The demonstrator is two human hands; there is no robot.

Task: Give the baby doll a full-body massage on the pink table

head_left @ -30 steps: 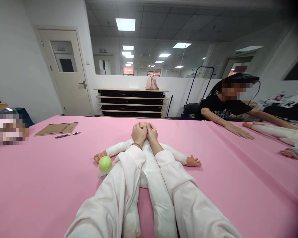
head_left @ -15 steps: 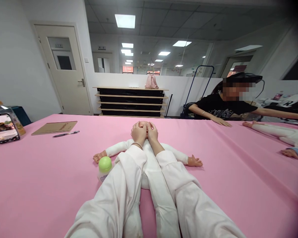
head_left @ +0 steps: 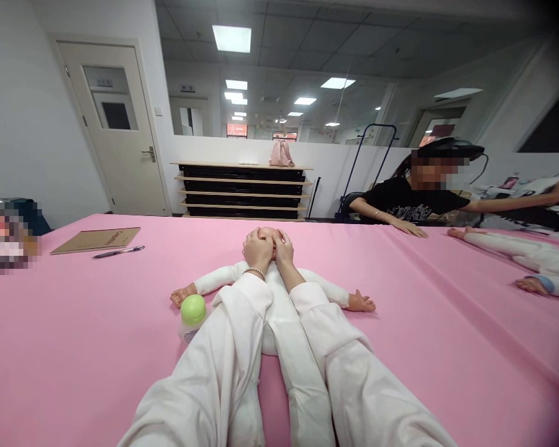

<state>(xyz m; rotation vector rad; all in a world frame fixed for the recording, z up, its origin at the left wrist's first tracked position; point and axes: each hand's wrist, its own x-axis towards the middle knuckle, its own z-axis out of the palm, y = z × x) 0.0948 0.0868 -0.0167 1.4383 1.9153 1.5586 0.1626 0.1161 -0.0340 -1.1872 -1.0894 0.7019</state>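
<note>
A baby doll (head_left: 279,310) in a white suit lies on its back on the pink-covered table (head_left: 97,360), its arms stretched out to the sides. My left hand (head_left: 258,248) is curved round the left side of the doll's head (head_left: 271,232). On the other side of the head, my right hand (head_left: 284,249) cups it with bent fingers. The two hands cover most of the face, with a narrow strip showing between them. Beside the doll's hand on the left stands a bottle with a green cap (head_left: 193,309), close to my left sleeve.
To the left lie a brown notebook (head_left: 95,240) and a pen (head_left: 118,252). A blurred patch (head_left: 4,242) covers the table's left end. A person in a black shirt (head_left: 400,198) sits at the far right, near a second doll (head_left: 507,248). Shelves (head_left: 242,189) stand behind the table.
My view has turned slightly to the right. Both hands stay on the doll's head with little visible movement. The other person's outstretched arm has risen a little.
</note>
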